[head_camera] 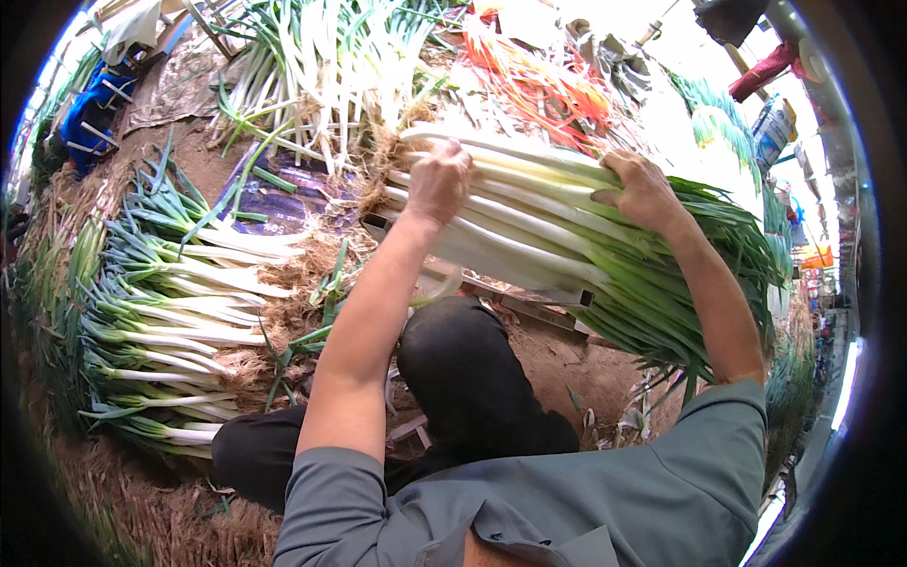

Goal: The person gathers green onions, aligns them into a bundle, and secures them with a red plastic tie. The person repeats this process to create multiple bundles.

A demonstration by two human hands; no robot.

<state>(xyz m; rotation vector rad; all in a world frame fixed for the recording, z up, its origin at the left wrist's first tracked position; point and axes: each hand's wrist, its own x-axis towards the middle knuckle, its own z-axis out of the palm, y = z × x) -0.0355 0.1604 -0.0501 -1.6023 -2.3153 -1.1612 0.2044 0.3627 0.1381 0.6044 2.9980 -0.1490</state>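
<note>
A bundle of large green onions lies before me across a low metal-edged stand. Its roots are at the left and its leaves spread down to the right. My left hand is curled over the white stalks near the root end, fingertips partly hidden. Farther along, at the pale green part, my right hand has its thumb and fingers around the upper stalks. My bent knee in black trousers is just below the stand.
To my left lies a row of green onions with roots facing me. Another pile is at the back. Orange plastic strapping lies behind the bundle. A blue rack-like object stands far left. Loose leaves litter the soil.
</note>
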